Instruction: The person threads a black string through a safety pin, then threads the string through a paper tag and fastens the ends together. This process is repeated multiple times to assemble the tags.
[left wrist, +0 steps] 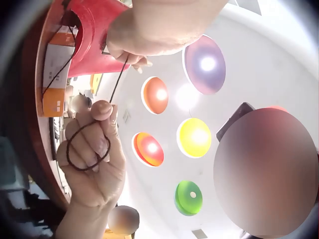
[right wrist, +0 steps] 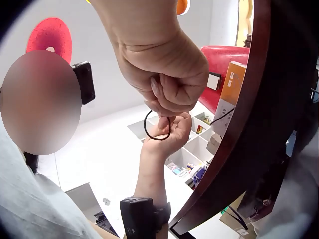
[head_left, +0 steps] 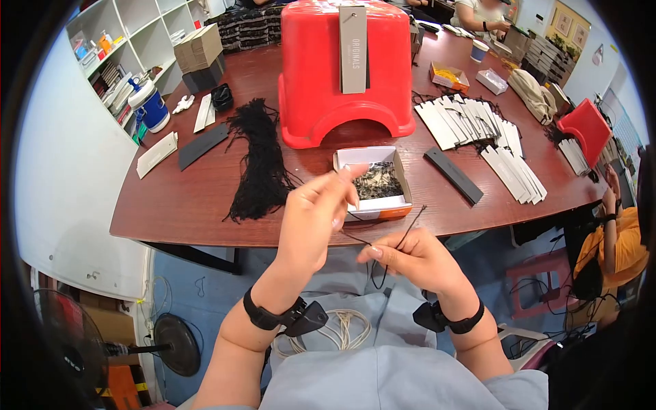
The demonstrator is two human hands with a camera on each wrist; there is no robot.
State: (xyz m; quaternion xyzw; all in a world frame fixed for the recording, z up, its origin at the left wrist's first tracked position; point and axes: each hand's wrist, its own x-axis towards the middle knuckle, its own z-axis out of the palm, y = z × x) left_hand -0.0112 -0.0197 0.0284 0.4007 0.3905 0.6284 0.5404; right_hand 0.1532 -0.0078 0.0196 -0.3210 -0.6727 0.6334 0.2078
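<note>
A thin black cord runs between the two hands above the table's front edge. My left hand pinches one end of it, fingertips in front of the small box. At the right, my right hand pinches the cord between thumb and forefinger, and a loose tail sticks up past the knuckles. Below these fingers hangs a round cord loop, seen whole in the left wrist view. Behind the hands stands an open white and orange box holding many small black and clear pieces, partly covered by the left fingers.
An upturned red stool with a grey tag on it stands behind the box. Black cords lie in a bundle at left. Pale tags and a dark strip lie at right. Other people sit around the table.
</note>
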